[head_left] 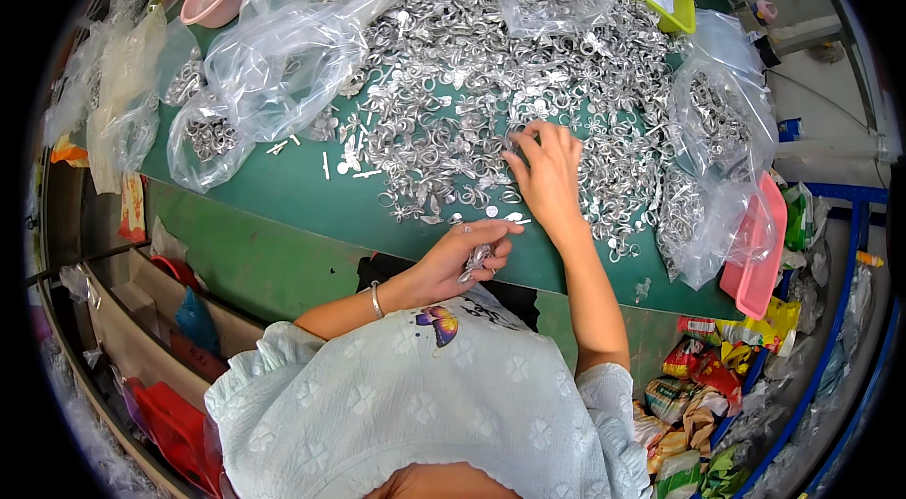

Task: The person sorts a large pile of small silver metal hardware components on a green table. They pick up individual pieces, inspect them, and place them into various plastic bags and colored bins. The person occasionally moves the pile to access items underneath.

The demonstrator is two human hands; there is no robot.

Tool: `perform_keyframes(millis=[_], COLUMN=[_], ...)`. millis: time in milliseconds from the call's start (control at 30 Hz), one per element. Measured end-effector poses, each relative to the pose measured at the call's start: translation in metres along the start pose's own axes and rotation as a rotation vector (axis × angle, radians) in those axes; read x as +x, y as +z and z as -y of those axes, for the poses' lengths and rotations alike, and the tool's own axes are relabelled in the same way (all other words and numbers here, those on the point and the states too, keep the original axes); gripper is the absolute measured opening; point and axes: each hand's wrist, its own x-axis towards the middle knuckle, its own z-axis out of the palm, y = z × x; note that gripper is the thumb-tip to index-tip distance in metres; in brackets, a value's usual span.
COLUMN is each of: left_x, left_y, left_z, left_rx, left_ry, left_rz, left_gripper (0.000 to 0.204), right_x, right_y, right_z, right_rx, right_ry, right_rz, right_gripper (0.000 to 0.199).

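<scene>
Hundreds of small silver-coloured metal pieces (453,145), many ring-shaped, lie heaped beneath and beyond the fingertips of your right hand (550,169). Its thumb and forefinger bend down to the heap's near part, tips slightly apart; whether they grip a piece, you cannot tell from here. Nearer your body, your left hand (458,258) is turned up, with fingers curled around a small silver-coloured metal cluster (478,261) and the forefinger stretched rightward. Just beyond that forefinger, a flat round silver-coloured disc (492,212) lies on the dark green tabletop (302,202). Well right of your right fingers stands a pink plastic tray (758,258); far beyond them sits a yellow-green plastic basket (685,19).
</scene>
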Motion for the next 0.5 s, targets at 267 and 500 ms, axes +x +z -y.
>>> perform_keyframes(millis=[267,500], left_x=[-0.005,0.002], left_y=[0.008,-0.009], left_z=[-0.007,0.002], left_rx=[-0.037,-0.095], left_ry=[0.173,-0.045], left_rz=[-0.102,0.005], left_gripper=[0.036,0.030], right_x=[-0.017,-0.030], right_y=[-0.039,-0.032], right_z=[0.013,-0.002], right_rx=[0.589,-0.080], right_ry=[0.248,0.106], right_rz=[0.133,0.200], right_gripper=[0.014,0.025])
